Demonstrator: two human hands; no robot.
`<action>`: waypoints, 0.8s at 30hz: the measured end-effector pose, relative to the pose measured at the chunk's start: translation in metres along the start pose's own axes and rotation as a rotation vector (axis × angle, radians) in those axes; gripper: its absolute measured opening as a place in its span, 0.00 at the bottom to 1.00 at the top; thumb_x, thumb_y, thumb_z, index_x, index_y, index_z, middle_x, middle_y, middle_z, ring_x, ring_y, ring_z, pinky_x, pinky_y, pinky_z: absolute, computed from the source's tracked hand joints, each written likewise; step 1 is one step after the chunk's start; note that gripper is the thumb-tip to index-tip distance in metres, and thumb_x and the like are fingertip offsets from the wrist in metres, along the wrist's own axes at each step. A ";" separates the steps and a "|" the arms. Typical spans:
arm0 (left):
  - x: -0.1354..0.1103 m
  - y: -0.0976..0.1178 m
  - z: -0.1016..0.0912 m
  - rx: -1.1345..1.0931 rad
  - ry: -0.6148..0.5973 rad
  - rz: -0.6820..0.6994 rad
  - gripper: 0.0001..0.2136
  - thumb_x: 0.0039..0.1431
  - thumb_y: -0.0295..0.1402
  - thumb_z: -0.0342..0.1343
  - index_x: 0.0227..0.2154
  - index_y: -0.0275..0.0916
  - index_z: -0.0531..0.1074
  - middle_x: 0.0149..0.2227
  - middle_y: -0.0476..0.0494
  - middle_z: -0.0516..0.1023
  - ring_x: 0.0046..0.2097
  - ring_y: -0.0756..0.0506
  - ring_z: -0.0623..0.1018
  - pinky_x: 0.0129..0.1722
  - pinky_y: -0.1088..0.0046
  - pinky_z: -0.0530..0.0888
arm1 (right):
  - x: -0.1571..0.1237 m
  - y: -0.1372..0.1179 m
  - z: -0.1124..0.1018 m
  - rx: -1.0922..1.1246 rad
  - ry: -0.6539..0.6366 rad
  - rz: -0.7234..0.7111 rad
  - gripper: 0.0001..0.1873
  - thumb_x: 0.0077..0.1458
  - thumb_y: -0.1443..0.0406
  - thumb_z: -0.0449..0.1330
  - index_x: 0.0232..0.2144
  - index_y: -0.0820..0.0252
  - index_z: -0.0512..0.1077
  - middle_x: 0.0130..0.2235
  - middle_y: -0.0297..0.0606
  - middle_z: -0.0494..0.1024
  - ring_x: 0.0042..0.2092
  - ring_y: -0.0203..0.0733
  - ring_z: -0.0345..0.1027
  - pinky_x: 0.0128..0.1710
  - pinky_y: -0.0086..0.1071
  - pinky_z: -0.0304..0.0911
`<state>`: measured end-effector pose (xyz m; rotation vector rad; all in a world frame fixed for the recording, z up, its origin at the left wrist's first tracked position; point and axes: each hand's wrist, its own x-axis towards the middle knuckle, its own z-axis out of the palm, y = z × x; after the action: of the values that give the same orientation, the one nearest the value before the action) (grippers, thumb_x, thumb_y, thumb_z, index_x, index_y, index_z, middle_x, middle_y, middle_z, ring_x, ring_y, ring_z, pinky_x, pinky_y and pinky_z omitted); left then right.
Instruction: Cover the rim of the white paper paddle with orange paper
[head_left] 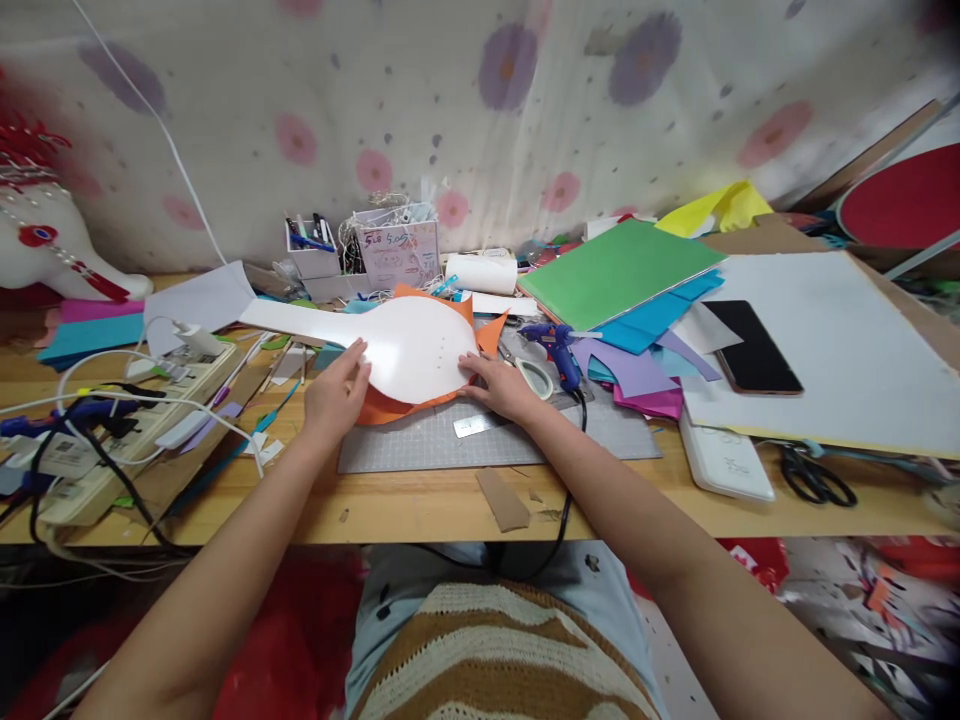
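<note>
A white board cut-out (416, 345) with a rounded body and a long straight neck lies over orange paper (390, 408) on a grey cutting mat (420, 450). A few small dark dots mark its right side. My left hand (336, 390) holds the cut-out's left edge, fingers close together. At the opposite edge my right hand (496, 385) grips cut-out and orange paper, thumb near the lower rim. The fingertips beneath are hidden. Just right of that hand are a blue glue gun (555, 352), a roll of tape (534, 378) and a metal ruler (476, 425).
A power strip (142, 430) with tangled cables lies left. Coloured paper, a green sheet (622, 270), a phone (757, 345), a white box-like device (726, 465) and black scissors (816, 475) lie right. Pen boxes (311, 255) stand behind. A cardboard scrap (502, 500) is near the front edge.
</note>
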<state>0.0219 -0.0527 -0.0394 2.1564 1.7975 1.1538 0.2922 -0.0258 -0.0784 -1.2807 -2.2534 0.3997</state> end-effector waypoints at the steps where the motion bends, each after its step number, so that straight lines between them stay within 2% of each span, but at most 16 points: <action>1: -0.001 -0.007 0.000 -0.050 0.036 -0.110 0.18 0.56 0.37 0.50 0.49 0.40 0.69 0.52 0.39 0.71 0.50 0.42 0.73 0.49 0.65 0.70 | 0.000 0.000 0.000 0.010 0.002 -0.026 0.25 0.50 0.60 0.61 0.50 0.57 0.66 0.55 0.44 0.67 0.58 0.49 0.56 0.57 0.46 0.54; 3: -0.001 -0.019 0.004 -0.171 0.104 -0.291 0.18 0.54 0.37 0.53 0.47 0.39 0.70 0.48 0.38 0.74 0.46 0.43 0.75 0.45 0.66 0.71 | -0.001 0.001 0.001 0.023 0.002 -0.070 0.23 0.51 0.60 0.60 0.50 0.59 0.66 0.55 0.45 0.68 0.59 0.48 0.56 0.58 0.46 0.52; 6: 0.004 -0.030 0.013 -0.368 0.186 -0.474 0.17 0.48 0.34 0.58 0.42 0.37 0.70 0.44 0.38 0.74 0.41 0.46 0.76 0.38 0.72 0.73 | -0.001 0.001 0.001 0.032 0.005 -0.119 0.22 0.52 0.60 0.58 0.50 0.60 0.66 0.54 0.46 0.68 0.59 0.47 0.56 0.59 0.46 0.51; 10: 0.014 -0.023 0.021 -0.614 0.164 -0.704 0.15 0.48 0.30 0.57 0.41 0.35 0.65 0.32 0.44 0.73 0.27 0.51 0.73 0.23 0.78 0.69 | -0.001 0.001 0.001 0.067 0.021 -0.123 0.19 0.57 0.60 0.51 0.50 0.60 0.65 0.55 0.45 0.67 0.59 0.45 0.55 0.58 0.46 0.52; 13: 0.019 -0.016 0.021 -0.632 0.111 -0.750 0.11 0.50 0.30 0.56 0.37 0.35 0.66 0.23 0.50 0.70 0.20 0.53 0.68 0.18 0.80 0.65 | -0.001 0.000 0.001 0.101 0.043 -0.092 0.20 0.59 0.60 0.47 0.52 0.58 0.64 0.55 0.43 0.67 0.60 0.44 0.54 0.58 0.45 0.53; 18: 0.023 -0.015 0.019 -0.656 0.035 -0.796 0.09 0.47 0.35 0.58 0.29 0.35 0.69 0.19 0.51 0.69 0.16 0.54 0.65 0.15 0.80 0.59 | -0.002 -0.001 0.000 0.129 0.070 -0.035 0.22 0.60 0.60 0.44 0.54 0.58 0.63 0.56 0.43 0.66 0.60 0.43 0.53 0.59 0.44 0.52; 22: 0.027 -0.011 0.020 -0.728 -0.030 -0.850 0.12 0.42 0.37 0.62 0.22 0.34 0.68 0.19 0.48 0.71 0.18 0.53 0.67 0.16 0.79 0.61 | -0.003 0.001 0.001 0.135 0.058 -0.018 0.22 0.59 0.60 0.44 0.55 0.56 0.61 0.56 0.42 0.66 0.58 0.43 0.57 0.58 0.44 0.54; 24: 0.028 -0.007 0.020 -0.734 -0.035 -0.852 0.12 0.40 0.35 0.63 0.20 0.33 0.68 0.18 0.48 0.70 0.18 0.53 0.67 0.16 0.79 0.63 | -0.004 0.002 -0.001 0.130 0.091 -0.045 0.24 0.58 0.61 0.45 0.56 0.56 0.57 0.57 0.43 0.64 0.59 0.43 0.55 0.57 0.45 0.54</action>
<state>0.0287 -0.0185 -0.0432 0.8613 1.6129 1.2178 0.2958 -0.0282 -0.0800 -1.1573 -2.1394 0.4539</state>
